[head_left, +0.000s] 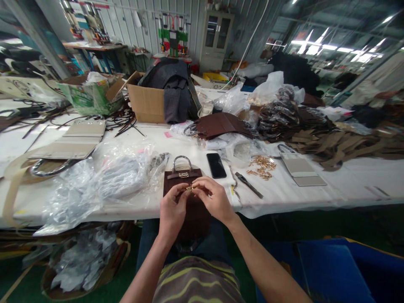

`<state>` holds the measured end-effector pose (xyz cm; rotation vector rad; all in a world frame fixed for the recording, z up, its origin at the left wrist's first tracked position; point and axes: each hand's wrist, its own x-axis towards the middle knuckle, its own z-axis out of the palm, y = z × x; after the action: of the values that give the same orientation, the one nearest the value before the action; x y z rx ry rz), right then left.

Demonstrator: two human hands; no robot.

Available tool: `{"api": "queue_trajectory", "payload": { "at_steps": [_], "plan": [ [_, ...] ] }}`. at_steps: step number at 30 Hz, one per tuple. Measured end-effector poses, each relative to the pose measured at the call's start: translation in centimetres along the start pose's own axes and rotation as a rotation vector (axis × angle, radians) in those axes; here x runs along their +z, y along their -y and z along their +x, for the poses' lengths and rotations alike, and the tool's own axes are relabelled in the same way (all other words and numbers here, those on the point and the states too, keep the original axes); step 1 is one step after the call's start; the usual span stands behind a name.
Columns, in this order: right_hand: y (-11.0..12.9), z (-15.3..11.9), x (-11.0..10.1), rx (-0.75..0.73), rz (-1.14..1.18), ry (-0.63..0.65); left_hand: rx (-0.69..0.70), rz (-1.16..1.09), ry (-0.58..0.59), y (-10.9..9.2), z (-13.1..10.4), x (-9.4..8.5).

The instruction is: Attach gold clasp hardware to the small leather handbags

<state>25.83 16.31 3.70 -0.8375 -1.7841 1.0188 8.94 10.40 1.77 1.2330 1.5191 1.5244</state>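
Observation:
A dark brown handbag piece with a wrapped top handle and a gold clasp lies at the table's front edge, its lower part hanging toward my lap. Above it, my left hand and my right hand meet fingertip to fingertip. Pinched between them is a small gold metal fitting; its exact kind is too small to make out. A black phone rests just beyond my right hand. Right of it lie a dark flat tool and a pile of small gold fittings.
Clear plastic bags spread over the table on the left. A cardboard box of dark cloth stands behind. Brown bag panels and brown strips are heaped right of it. Beige panels lie on both sides. A blue bin is below right.

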Motion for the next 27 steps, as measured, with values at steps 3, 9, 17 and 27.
{"api": "queue_trajectory", "payload": {
  "at_steps": [3, 9, 17, 27],
  "plan": [
    [0.1, -0.5, -0.2, -0.068, -0.061, -0.009, -0.004, -0.003, 0.044, -0.4, 0.3, -0.4],
    [0.3, -0.3, -1.1, 0.053, -0.009, 0.045, 0.000, 0.041, 0.090, -0.9, 0.0, -0.4],
    [0.2, -0.8, -1.0, 0.033, 0.027, 0.113, -0.011, 0.016, 0.084, -1.3, -0.4, -0.1],
    [0.6, -1.3, -1.7, -0.036, -0.053, 0.083, -0.015, -0.014, 0.102, -0.6, -0.6, 0.0]
  ]
}}
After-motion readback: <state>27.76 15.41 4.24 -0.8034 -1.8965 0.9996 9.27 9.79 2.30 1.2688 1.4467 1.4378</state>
